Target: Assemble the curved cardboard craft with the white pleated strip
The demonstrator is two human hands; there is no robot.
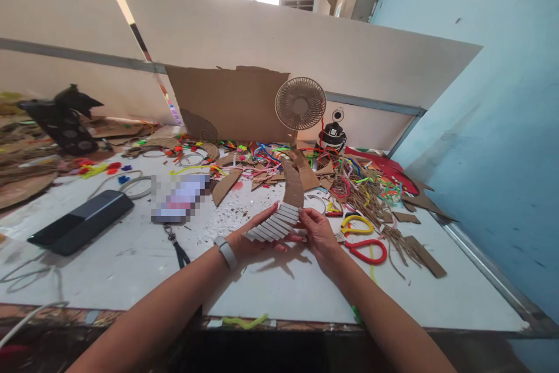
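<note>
A curved strip of brown cardboard [293, 185] is held up over the table, its lower part covered by a row of white strips [273, 224]. My left hand [257, 233] supports this lower end from the left and beneath, some of its fingers hidden behind the strips. At the right edge, where white meets bare cardboard, my right hand [321, 236] pinches with thumb and forefinger. Just right of that hand lie scissors with a yellow handle loop [357, 224] and a red handle loop [369, 251].
A small fan [300, 104] and a bottle [333, 135] stand at the back. Cardboard scraps, coloured pipe cleaners and a twine heap [362, 192] spread before them. Leftward lie a blurred-out phone [182, 198] and a dark box-shaped device [82, 221]. White partitions [244, 29] close the back.
</note>
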